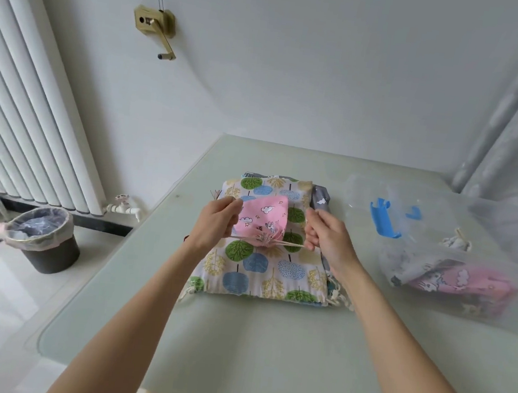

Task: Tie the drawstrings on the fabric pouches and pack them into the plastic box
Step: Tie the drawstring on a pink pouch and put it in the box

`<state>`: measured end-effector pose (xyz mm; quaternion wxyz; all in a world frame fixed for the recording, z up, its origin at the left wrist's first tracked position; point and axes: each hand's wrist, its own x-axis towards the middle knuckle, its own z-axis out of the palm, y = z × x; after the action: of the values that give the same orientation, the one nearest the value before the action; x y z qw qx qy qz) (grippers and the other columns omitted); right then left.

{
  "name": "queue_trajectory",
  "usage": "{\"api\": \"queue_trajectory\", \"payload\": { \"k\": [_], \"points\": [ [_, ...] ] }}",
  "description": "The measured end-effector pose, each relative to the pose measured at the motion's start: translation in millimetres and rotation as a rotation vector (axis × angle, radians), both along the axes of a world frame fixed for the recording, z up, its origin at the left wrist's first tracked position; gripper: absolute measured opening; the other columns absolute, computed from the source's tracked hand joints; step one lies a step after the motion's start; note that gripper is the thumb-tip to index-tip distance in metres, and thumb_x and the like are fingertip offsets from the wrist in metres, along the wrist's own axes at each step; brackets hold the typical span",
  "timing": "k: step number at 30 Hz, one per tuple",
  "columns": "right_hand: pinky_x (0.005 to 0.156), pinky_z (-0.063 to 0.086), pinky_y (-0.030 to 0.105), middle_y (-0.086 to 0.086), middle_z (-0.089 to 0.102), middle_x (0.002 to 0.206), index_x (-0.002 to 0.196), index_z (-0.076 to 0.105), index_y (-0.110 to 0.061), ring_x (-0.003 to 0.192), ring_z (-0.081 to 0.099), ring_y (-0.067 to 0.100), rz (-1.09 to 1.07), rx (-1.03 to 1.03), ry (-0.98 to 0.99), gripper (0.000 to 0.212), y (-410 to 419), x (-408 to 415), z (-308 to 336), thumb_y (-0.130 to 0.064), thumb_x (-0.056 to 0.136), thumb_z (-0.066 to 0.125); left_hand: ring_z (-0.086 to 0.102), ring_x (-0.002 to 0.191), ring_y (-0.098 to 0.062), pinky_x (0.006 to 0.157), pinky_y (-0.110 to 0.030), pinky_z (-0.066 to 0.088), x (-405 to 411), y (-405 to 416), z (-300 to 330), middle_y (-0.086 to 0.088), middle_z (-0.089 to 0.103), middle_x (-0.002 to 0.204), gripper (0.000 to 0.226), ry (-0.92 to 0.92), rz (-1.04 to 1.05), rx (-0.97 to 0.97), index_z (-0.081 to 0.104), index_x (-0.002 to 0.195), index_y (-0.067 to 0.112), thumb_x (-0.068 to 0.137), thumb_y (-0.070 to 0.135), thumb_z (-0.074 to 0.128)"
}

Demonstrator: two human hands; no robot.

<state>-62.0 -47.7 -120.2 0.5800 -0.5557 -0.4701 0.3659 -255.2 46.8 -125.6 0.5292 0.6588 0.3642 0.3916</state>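
Note:
A small pink pouch (263,218) with cloud prints lies on a stack of larger pouches, the top one printed with green and blue trees (256,267). Its mouth is gathered tight toward me, and a beige drawstring (291,244) runs out to both sides. My left hand (216,223) pinches the left end of the string, and my right hand (327,239) pinches the right end, the cord stretched taut between them. A clear plastic box (465,304) at the right holds a pink pouch (464,281) and a pale one.
The stack sits mid-table on a pale green glass top (265,352). The box's clear lid with blue clips (382,218) lies behind the box. A lined dark bin (43,239) stands on the floor at the left, near a white radiator.

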Motion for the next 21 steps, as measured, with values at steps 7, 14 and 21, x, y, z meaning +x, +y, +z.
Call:
{"api": "queue_trajectory", "payload": {
  "k": [7, 14, 21],
  "points": [
    [0.076, 0.052, 0.027, 0.006, 0.067, 0.101, 0.119, 0.059, -0.007, 0.069, 0.059, 0.010, 0.108, -0.137, -0.177, 0.028, 21.4, 8.0, 21.6, -0.015, 0.093, 0.055, 0.066, 0.095, -0.018, 0.088, -0.031, 0.050, -0.2, 4.7, 28.5, -0.002, 0.071, 0.101, 0.035, -0.088, -0.153, 0.076, 0.064, 0.108, 0.011, 0.101, 0.020, 0.031],
    [0.067, 0.043, 0.012, -0.011, 0.068, 0.082, 0.088, 0.068, -0.026, 0.074, 0.060, -0.002, 0.147, -0.028, -0.483, 0.009, 44.2, -19.7, 20.4, -0.034, 0.086, 0.065, 0.050, 0.122, -0.002, 0.109, -0.033, 0.033, 27.9, 11.5, 36.8, 0.012, 0.063, 0.122, 0.043, 0.104, -0.292, 0.275, 0.060, 0.123, 0.027, 0.096, 0.041, 0.030],
    [0.059, 0.037, 0.017, -0.018, 0.056, 0.058, 0.081, 0.060, -0.020, 0.053, 0.049, -0.003, 0.147, 0.018, -0.478, 0.019, 44.5, -6.9, 19.2, -0.024, 0.096, 0.050, 0.063, 0.107, -0.011, 0.103, -0.039, 0.043, 29.3, 31.2, 31.4, -0.002, 0.068, 0.110, 0.033, 0.188, -0.335, 0.141, 0.054, 0.125, 0.028, 0.092, 0.027, 0.049]
  ]
}}
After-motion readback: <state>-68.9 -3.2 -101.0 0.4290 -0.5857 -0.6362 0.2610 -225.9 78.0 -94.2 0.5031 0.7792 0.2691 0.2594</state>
